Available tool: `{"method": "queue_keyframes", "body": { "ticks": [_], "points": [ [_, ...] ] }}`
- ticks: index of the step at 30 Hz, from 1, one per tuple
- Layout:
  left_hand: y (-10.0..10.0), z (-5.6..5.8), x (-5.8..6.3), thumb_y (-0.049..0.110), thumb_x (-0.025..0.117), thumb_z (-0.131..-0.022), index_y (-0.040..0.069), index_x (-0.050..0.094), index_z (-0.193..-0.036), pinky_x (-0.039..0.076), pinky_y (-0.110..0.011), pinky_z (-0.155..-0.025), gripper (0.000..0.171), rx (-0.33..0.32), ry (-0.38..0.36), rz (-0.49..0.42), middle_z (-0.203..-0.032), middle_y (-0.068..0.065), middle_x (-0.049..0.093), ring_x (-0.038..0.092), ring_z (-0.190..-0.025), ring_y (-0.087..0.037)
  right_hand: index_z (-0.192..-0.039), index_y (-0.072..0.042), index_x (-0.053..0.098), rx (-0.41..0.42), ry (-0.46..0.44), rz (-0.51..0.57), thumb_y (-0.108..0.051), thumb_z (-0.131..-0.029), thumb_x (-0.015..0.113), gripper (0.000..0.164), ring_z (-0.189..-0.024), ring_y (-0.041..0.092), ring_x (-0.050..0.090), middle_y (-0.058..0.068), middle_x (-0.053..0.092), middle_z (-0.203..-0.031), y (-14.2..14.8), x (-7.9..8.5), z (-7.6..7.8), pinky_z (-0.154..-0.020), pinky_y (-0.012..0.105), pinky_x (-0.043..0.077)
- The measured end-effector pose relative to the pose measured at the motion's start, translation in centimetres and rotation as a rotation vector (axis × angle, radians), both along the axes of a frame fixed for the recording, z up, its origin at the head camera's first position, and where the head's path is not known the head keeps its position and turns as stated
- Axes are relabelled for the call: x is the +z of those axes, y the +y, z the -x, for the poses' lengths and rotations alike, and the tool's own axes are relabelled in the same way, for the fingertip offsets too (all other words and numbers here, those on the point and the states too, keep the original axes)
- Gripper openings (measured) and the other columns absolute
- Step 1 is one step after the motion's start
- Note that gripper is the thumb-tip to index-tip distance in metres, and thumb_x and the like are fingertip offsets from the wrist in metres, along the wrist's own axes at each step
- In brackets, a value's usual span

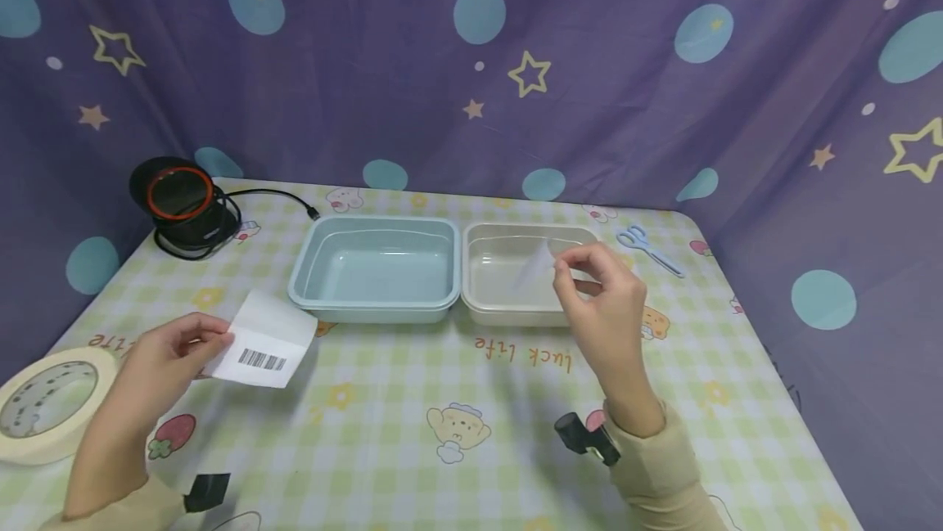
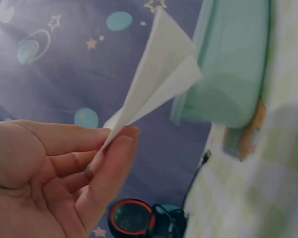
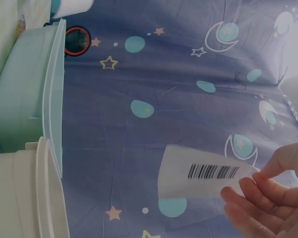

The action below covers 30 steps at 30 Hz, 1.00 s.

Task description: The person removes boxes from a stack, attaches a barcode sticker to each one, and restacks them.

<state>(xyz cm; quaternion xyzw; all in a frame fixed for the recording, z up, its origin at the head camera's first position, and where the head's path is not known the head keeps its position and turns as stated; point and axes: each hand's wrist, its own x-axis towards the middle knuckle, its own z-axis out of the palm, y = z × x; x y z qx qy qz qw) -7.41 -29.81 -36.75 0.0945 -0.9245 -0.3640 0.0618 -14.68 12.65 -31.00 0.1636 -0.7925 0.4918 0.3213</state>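
Note:
My left hand (image 1: 165,359) pinches a white paper label sheet (image 1: 265,339) by its left edge, between thumb and fingers. A barcode is printed on its lower part, and the sheet bends along a crease; the left wrist view shows its folded white side (image 2: 159,69). Over the beige bin (image 1: 516,317), my right hand (image 1: 607,294) holds a smaller barcode label (image 3: 198,173) at one end between thumb and fingertips. In the head view that label looks thin and pale, seen nearly edge-on. To the left of the beige bin stands a light blue bin (image 1: 376,314).
A roll of masking tape (image 1: 96,408) lies by my left forearm. At the back left stands a black device with an orange ring (image 1: 180,195) and a cable. Blue scissors (image 1: 651,251) lie right of the beige bin. A checked cloth (image 1: 390,400) covers the table; a purple curtain hangs behind.

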Motion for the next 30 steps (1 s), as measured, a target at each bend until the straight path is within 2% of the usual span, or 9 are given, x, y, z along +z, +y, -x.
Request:
{"method": "queue_keyframes", "body": {
  "ticks": [5, 9, 14, 20, 24, 26, 30],
  "points": [
    [-0.9, 0.3, -1.2, 0.004, 0.053, -0.097, -0.009, 0.059, -0.112, 0.050, -0.020, -0.055, 0.021, -0.060, -0.156, 0.030, -0.094, -0.017, 0.065, 0.051, -0.069, 0.001, -0.084, 0.006, 0.066, 0.003, -0.006, -0.007, 0.007, -0.085, 0.060, 0.006, -0.081, 0.026, 0.070, 0.017, 0.072, -0.088, 0.0, -0.1, 0.0, -0.069, 0.008, 0.054],
    [-1.3, 0.8, -1.7, 0.005, 0.054, -0.096, -0.011, 0.057, -0.111, 0.051, -0.022, -0.056, 0.022, -0.067, -0.275, 0.027, -0.100, -0.025, 0.063, 0.054, -0.075, -0.009, -0.084, 0.006, 0.066, 0.009, -0.009, -0.012, 0.007, -0.085, 0.061, 0.005, -0.081, 0.022, 0.070, 0.016, 0.072, -0.088, 0.0, -0.1, 0.0, -0.069, 0.008, 0.054],
    [-1.4, 1.1, -2.3, 0.007, 0.056, -0.095, -0.012, 0.055, -0.111, 0.052, -0.024, -0.056, 0.025, -0.042, -0.353, 0.008, -0.101, -0.026, 0.061, 0.056, -0.077, -0.016, -0.084, 0.005, 0.065, 0.017, -0.014, -0.016, 0.007, -0.085, 0.061, 0.005, -0.082, 0.021, 0.069, 0.016, 0.073, -0.089, 0.0, -0.1, 0.0, -0.069, 0.009, 0.055],
    [-1.4, 1.2, -2.9, 0.014, 0.058, -0.095, -0.014, 0.053, -0.115, 0.050, -0.025, -0.057, 0.035, -0.032, -0.397, 0.025, -0.096, -0.023, 0.062, 0.056, -0.075, -0.016, -0.083, 0.004, 0.065, 0.027, -0.017, -0.020, 0.006, -0.086, 0.061, 0.006, -0.082, 0.028, 0.071, 0.016, 0.073, -0.090, 0.0, -0.1, 0.0, -0.069, 0.009, 0.055],
    [-1.5, 1.1, -2.8, 0.022, 0.061, -0.094, -0.015, 0.055, -0.116, 0.048, -0.026, -0.058, 0.043, -0.025, -0.405, 0.070, -0.094, -0.023, 0.065, 0.058, -0.075, -0.018, -0.083, 0.004, 0.065, 0.037, -0.007, -0.024, 0.005, -0.086, 0.061, 0.006, -0.082, 0.029, 0.072, 0.016, 0.073, -0.090, 0.0, -0.1, 0.0, -0.068, 0.007, 0.054],
    [-1.7, 0.9, -2.6, 0.028, 0.063, -0.093, -0.015, 0.057, -0.116, 0.051, -0.032, -0.063, 0.049, -0.036, -0.393, 0.106, -0.098, -0.027, 0.066, 0.062, -0.079, -0.025, -0.083, 0.004, 0.066, 0.040, -0.007, -0.028, 0.005, -0.086, 0.061, 0.005, -0.083, 0.029, 0.072, 0.016, 0.073, -0.090, -0.1, -0.1, 0.0, -0.068, 0.007, 0.054],
    [-1.6, 0.4, -1.6, 0.037, 0.063, -0.092, -0.014, 0.058, -0.118, 0.053, -0.046, -0.074, 0.057, -0.033, -0.322, 0.179, -0.109, -0.031, 0.066, 0.064, -0.095, -0.043, -0.084, 0.004, 0.066, 0.040, -0.019, -0.029, 0.005, -0.086, 0.061, 0.005, -0.084, 0.028, 0.071, 0.016, 0.074, -0.090, -0.1, -0.1, 0.0, -0.069, 0.008, 0.054]
  ]
}}
